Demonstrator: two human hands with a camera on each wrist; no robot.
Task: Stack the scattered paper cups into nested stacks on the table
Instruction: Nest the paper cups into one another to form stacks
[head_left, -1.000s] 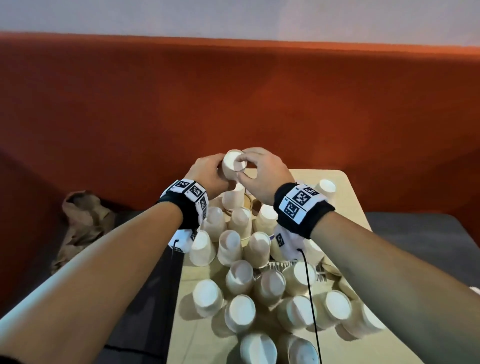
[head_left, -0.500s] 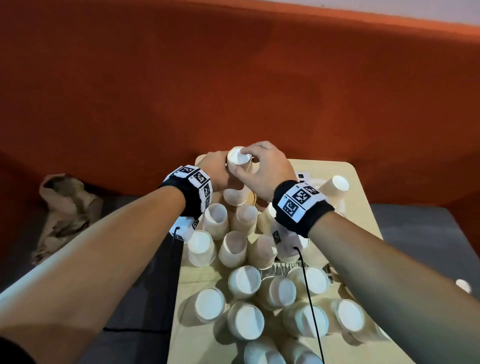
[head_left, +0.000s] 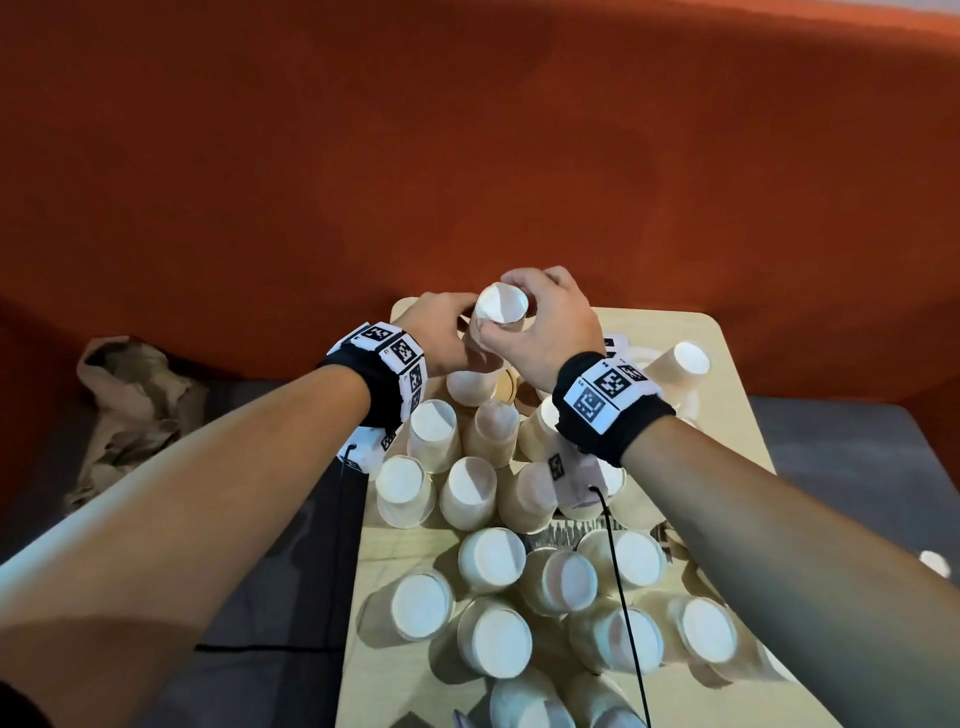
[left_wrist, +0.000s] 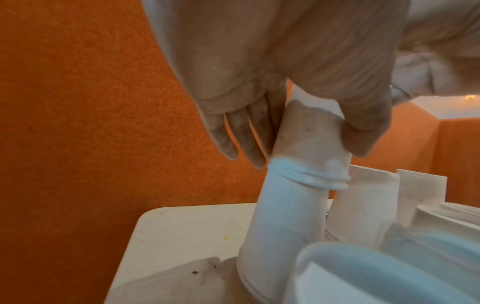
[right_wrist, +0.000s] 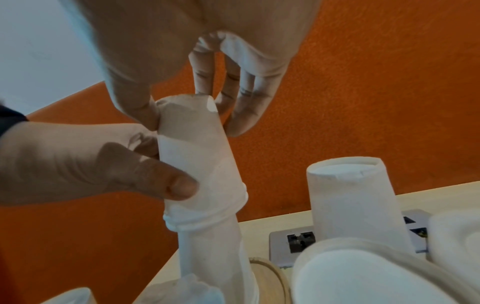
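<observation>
Paper cup (right_wrist: 192, 156), upside-down, pinched by right hand (head_left: 540, 332) fingers at its base, left hand (head_left: 441, 332) fingers around its side | sits atop stack (left_wrist: 283, 222) below fingers | press straight down, keep rims level.

Black wristbands (head_left: 613, 415), white coded tags, thin black cable (head_left: 623, 597).

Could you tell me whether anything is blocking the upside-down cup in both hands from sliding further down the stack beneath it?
Nothing visible does. The top cup already sits over the stack, and both hands grip only its wall.
</observation>
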